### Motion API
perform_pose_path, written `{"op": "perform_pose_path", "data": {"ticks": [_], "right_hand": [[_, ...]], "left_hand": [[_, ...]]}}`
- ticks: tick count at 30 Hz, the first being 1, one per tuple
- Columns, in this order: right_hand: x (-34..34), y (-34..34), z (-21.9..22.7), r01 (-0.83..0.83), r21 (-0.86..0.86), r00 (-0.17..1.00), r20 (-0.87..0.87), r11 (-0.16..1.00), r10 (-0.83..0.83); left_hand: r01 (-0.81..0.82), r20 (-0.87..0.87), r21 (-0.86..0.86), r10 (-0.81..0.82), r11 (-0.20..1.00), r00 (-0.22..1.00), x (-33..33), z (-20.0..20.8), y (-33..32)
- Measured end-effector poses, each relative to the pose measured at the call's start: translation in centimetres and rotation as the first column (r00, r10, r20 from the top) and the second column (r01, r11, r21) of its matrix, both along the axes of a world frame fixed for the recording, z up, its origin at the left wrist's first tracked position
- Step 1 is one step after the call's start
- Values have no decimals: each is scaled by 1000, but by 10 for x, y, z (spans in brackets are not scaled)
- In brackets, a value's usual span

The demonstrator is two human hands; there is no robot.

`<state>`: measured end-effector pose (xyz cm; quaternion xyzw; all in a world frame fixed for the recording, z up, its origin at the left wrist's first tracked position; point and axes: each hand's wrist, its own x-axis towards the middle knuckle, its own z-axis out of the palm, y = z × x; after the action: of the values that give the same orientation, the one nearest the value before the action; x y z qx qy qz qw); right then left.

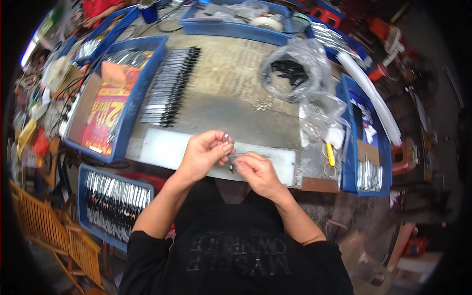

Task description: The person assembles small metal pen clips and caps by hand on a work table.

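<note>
Over the near edge of the table, my left hand (206, 153) pinches a slim silver piece (226, 137) between thumb and fingers, its shiny end sticking up. My right hand (261, 174) is closed close beside it, its thumb and fingertips by the dark lower end (231, 168) of the piece. Whether the right hand grips that end or a separate small part is hidden by the fingers. Under both hands lies a long white board (164, 146). Beyond my left hand, a neat row of slim silver-and-black pieces (169, 86) is laid out.
A clear bag of small black parts (290, 73) stands back right, near scattered tiny metal pieces (263, 105). A yellow-handled tool (330, 154) lies at right. Blue trays (129, 142) flank the table, and another tray (82, 196) of slim pieces sits lower left.
</note>
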<state>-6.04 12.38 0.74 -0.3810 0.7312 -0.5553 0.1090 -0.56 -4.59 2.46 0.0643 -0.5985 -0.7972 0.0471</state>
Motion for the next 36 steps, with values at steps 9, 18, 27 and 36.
{"op": "perform_pose_path", "data": {"ticks": [9, 18, 27, 36], "right_hand": [[8, 16, -10, -14, -83, 994, 110, 996, 23], [-15, 74, 9, 313, -26, 936, -161, 949, -313], [-73, 216, 41, 848, 118, 512, -431, 516, -743], [-112, 328, 50, 786, 604, 552, -587, 133, -593]], "left_hand": [[-97, -61, 114, 104, 989, 993, 3, -26, 43], [-161, -51, 58, 164, 985, 985, 8, -21, 34], [-219, -60, 15, 219, 976, 974, 12, -24, 12], [-201, -19, -38, 200, 979, 980, 12, -33, 14]]}}
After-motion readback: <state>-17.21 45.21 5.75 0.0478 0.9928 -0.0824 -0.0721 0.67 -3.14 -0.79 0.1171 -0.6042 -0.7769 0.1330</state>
